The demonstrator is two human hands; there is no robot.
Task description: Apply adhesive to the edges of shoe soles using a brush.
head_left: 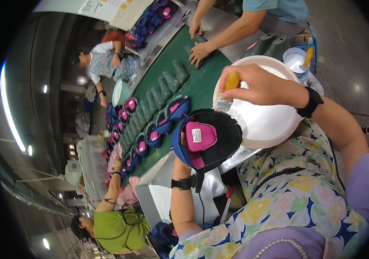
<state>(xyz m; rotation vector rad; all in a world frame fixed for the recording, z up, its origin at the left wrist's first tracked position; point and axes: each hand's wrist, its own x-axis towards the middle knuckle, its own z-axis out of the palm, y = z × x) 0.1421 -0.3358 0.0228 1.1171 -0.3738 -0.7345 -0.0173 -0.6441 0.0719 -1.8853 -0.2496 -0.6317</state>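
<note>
From afar, I saw the right hand's (257,84) fingers pinching a yellow-handled brush (232,80), bristles at the edge of a shoe upper (232,142), which was held beside a basin (272,60) of white liquid, probably to keep drips close. The left hand (183,139) apparently propped it from behind, fingers too hidden to tell. Hollow and black with blue sides, it showed a pink tongue (208,140) and white label (196,135).

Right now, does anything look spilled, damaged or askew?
Nothing stands out: the white liquid lies inside its basin, the green moulds form a row on the belt, and the shoe upper shows no visible damage.
</note>
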